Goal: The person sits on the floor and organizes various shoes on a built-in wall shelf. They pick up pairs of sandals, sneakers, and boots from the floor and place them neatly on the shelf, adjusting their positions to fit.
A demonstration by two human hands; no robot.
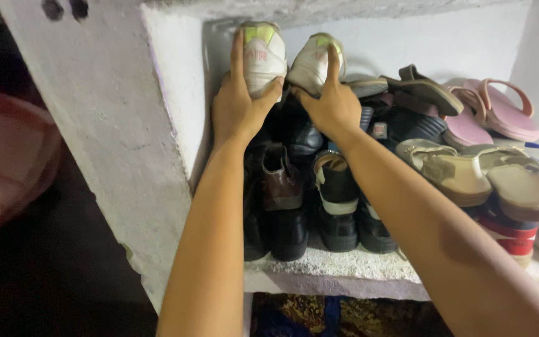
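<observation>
Two white sneakers sit heel-out on top of a pile of dark shoes at the back left of a concrete shelf. My left hand point(239, 103) grips the heel of the left white sneaker point(264, 55). My right hand point(330, 103) holds the heel of the right white sneaker point(313, 61), index finger stretched up its back. Both arms reach up from the bottom of the view. Beneath the sneakers stand a brown boot point(280, 181) and black shoes point(337, 206).
The white concrete shelf point(332, 265) has a left wall point(126, 125) close beside my left hand. Pink sandals point(500, 112), beige sandals point(469, 175) and dark slippers point(419, 87) are piled on the right. A red-striped blurred shape point(7, 156) sits at far left.
</observation>
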